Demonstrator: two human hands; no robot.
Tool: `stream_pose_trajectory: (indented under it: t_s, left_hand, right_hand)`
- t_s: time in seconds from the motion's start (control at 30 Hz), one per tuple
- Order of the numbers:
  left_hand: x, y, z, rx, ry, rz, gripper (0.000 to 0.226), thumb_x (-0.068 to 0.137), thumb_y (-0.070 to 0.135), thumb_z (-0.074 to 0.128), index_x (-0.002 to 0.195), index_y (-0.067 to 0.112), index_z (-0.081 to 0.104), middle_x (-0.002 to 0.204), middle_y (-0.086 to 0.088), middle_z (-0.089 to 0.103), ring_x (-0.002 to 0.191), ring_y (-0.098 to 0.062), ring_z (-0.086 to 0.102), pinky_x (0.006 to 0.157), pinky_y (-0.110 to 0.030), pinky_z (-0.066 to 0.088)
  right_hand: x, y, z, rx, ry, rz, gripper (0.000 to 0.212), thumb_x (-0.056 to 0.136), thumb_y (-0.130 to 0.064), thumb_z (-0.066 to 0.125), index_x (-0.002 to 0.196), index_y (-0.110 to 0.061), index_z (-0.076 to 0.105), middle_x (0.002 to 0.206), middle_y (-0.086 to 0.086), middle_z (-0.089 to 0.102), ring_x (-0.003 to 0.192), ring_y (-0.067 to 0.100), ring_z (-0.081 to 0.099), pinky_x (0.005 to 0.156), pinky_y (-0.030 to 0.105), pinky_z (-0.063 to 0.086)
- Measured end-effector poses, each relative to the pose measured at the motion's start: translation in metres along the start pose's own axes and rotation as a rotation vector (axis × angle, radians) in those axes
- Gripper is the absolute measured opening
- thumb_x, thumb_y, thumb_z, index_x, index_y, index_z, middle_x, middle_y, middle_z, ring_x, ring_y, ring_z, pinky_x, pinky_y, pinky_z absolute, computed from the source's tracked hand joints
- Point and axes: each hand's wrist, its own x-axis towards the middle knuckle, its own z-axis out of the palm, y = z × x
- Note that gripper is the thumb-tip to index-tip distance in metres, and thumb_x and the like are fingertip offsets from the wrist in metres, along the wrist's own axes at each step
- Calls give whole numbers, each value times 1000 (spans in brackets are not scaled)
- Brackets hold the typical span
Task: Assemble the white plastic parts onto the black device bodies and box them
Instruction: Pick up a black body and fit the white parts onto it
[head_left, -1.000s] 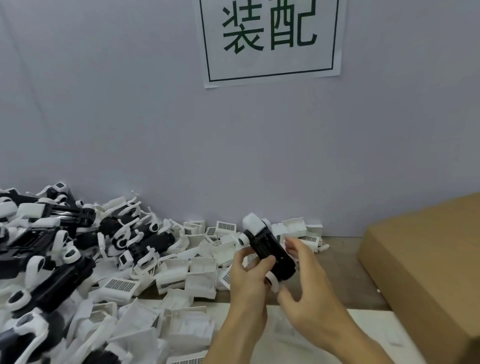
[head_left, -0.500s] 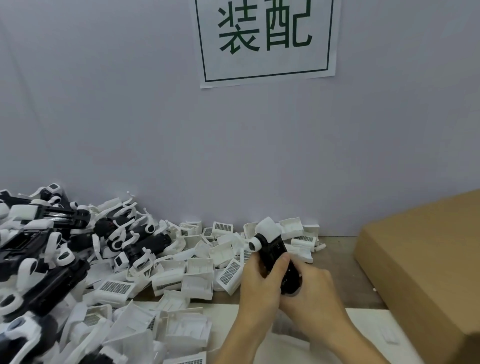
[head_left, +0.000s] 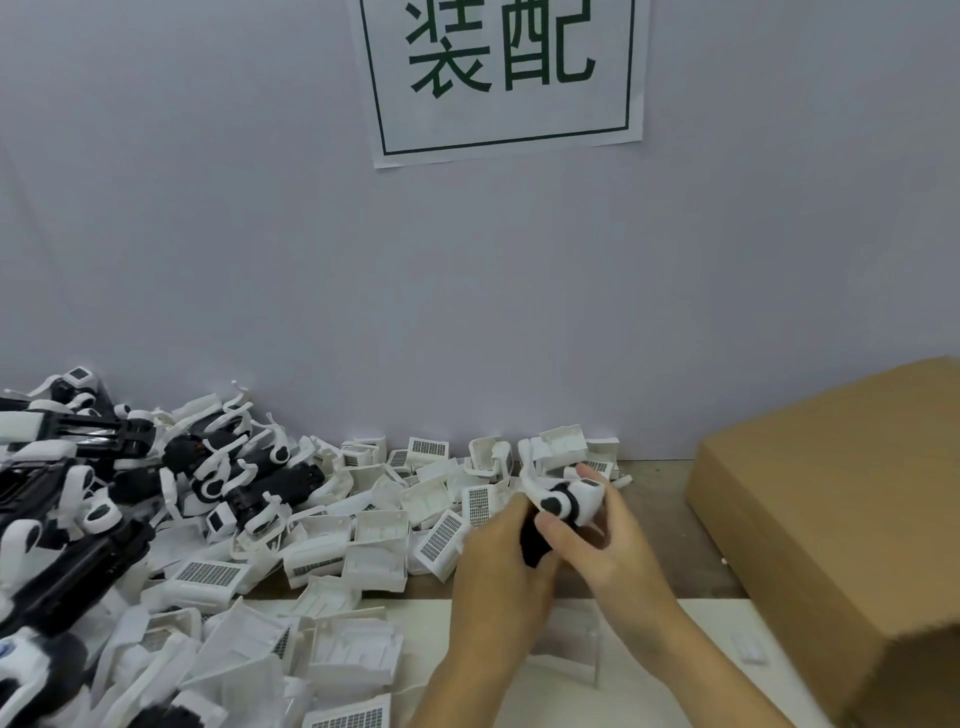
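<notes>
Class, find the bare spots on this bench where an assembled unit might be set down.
Bare wood lies between the white-part pile and the cardboard box; the white sheet beside the box is mostly bare. Left of both hands, parts and black bodies crowd everything.

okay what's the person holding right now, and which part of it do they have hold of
Both hands hold one black device body. The left hand wraps its lower black end; the right hand grips the upper end, where the white plastic part sits.

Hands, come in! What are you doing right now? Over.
Left hand and right hand both gripping one black device, white part on top. Not boxed yet. Box to the right, nothing blocking.
</notes>
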Motion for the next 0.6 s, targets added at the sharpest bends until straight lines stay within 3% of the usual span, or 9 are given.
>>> stream_pose_trajectory:
  t_s: [0.13,0.23,0.37,0.5,0.6]
  left_hand:
    - [-1,4,1,210,-56,161,35,83,23,69,116,34,63,102,15,70,93,-6,59,77,-23,47]
    - [-1,7,1,206,-77,167,34,86,24,66,118,35,61,103,15,69,94,-6,61,75,-22,47]
    - [-2,9,2,197,-55,134,32,90,31,66,119,34,52,105,15,69,97,-8,60,80,-29,49]
    - [-1,8,0,193,-31,162,28,91,32,65,115,28,50,100,11,69,94,-14,61,80,-36,49]
    - [-2,8,1,227,-12,236,27,92,29,63,117,26,53,100,10,70,92,-17,63,79,-36,49]
  right_hand:
    - [10,2,-2,33,262,69,38,77,-35,83,109,-19,70,89,-2,77,81,7,73,70,25,59]
    - [13,5,-6,18,296,34,29,75,-37,84,96,-21,74,79,-7,77,74,6,73,59,18,54]
    - [15,6,-5,15,319,-16,15,77,-35,82,86,-24,77,77,-7,77,74,6,73,57,16,53]
    - [15,4,-6,5,325,-26,16,78,-35,82,83,-21,78,76,-5,76,72,6,73,61,20,53]
    - [15,5,-1,22,386,-3,23,79,-40,80,79,-17,75,69,-7,74,61,1,69,53,16,49]
